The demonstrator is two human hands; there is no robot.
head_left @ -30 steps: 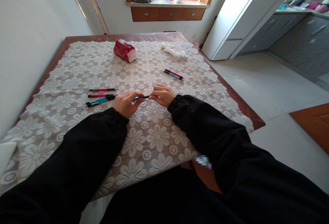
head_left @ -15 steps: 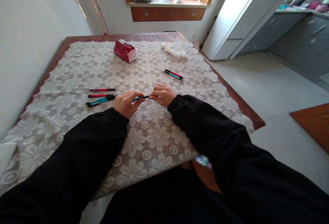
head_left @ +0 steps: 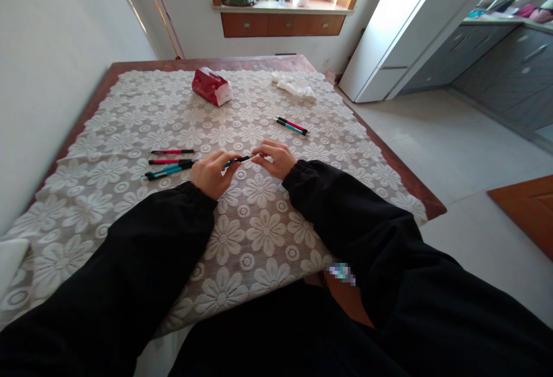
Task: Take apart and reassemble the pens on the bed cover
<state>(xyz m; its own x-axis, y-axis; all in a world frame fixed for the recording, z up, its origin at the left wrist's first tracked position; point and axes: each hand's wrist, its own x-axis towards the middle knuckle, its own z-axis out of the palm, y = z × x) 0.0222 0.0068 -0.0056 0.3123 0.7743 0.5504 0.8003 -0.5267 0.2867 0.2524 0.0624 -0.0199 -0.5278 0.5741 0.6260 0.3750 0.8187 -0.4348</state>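
A blue pen with a black grip (head_left: pixel 244 159) is held level above the tablecloth, in front of me. My left hand (head_left: pixel 215 174) is closed around its blue barrel. Pinched at the other end is my right hand (head_left: pixel 275 159), and a thin pale section shows between the black grip and its fingertips. What exactly the right fingers cover is too small to make out. Beside my left hand lie several pens, among them a red and black pen (head_left: pixel 173 151) and a blue and black pen (head_left: pixel 166 173). Beyond my right hand rests a pair of pens (head_left: pixel 292 125), one red, one blue.
The table carries a lace-patterned tablecloth (head_left: pixel 265 230). Toward its far side stand a red tissue pack (head_left: pixel 211 87) and a crumpled clear plastic bag (head_left: pixel 294 86). A white wall is close on the left; a white refrigerator (head_left: pixel 389 31) stands beyond the right far corner.
My right fingertips have drawn slightly away from the black grip, so a pale thin section now shows between them. The left hand and the loose pens stay in place.
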